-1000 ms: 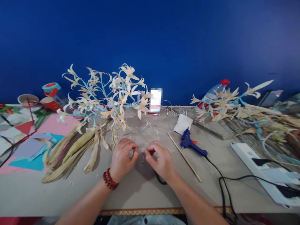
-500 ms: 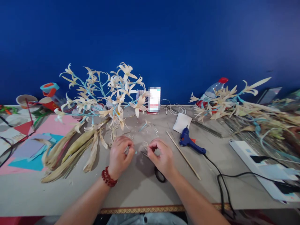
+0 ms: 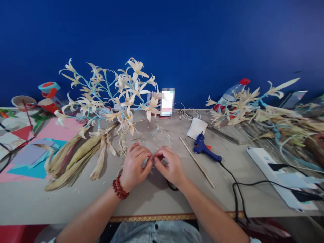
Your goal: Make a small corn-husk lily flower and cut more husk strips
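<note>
My left hand [image 3: 138, 165], with a red bead bracelet [image 3: 120, 188] at its wrist, is closed in a pinch. Its fingertips meet those of my right hand [image 3: 169, 165], which is pinched as well. Whatever lies between the fingertips is too small and hidden to name. Under my right wrist a black loop [image 3: 172, 185], perhaps a scissor handle, shows in part on the table. Just beyond the hands lie a small blue-stemmed flower piece [image 3: 155, 131] and pale scraps. Curled husk strips [image 3: 123, 143] are beside my left hand.
Husk flowers on blue stems [image 3: 129, 101] rise at the back left, above dry corn husks [image 3: 83, 155]. To the right are a wooden stick [image 3: 197, 162], a blue glue gun [image 3: 206, 149] with its cord, and a white power strip [image 3: 268, 175]. A phone [image 3: 167, 103] stands by the wall.
My hands have come together from a gap, so their fingertips now meet. The right hand now covers more of the black loop. The whole view has shifted slightly.
</note>
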{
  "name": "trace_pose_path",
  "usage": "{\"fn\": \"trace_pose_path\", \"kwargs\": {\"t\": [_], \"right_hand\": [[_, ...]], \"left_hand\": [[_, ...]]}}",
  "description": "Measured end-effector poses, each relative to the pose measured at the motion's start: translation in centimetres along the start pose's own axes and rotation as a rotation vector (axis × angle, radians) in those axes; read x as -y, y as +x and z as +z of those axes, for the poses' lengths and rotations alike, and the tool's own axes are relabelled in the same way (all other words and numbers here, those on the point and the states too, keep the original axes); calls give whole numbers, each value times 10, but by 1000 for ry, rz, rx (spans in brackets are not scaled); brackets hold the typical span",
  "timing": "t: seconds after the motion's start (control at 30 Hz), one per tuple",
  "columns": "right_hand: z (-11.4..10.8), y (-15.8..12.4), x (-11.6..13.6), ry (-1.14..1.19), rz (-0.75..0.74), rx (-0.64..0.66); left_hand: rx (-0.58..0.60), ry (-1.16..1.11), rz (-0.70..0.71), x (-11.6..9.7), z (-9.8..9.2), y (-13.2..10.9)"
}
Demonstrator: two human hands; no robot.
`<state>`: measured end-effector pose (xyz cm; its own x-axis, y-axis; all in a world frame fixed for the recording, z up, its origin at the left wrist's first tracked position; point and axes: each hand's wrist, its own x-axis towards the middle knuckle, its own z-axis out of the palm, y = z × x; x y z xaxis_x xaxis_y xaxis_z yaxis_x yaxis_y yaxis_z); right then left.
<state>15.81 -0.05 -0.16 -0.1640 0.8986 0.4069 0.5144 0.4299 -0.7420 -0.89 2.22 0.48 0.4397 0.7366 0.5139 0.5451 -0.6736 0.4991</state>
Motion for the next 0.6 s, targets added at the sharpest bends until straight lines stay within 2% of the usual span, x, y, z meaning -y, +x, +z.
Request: {"fn": "trace_pose_path", "kwargs": {"t": [0.23, 0.43, 0.6], "right_hand": [[1, 0, -7, -56, 50, -36], [-12, 3, -12, -81, 83, -163], [-7, 3, 0, -24, -6, -9]], "left_hand": [[-6, 31, 0, -3, 1, -2], [-37, 12, -43, 0, -1, -3], [-6, 15, -29, 0, -2, -3]]}}
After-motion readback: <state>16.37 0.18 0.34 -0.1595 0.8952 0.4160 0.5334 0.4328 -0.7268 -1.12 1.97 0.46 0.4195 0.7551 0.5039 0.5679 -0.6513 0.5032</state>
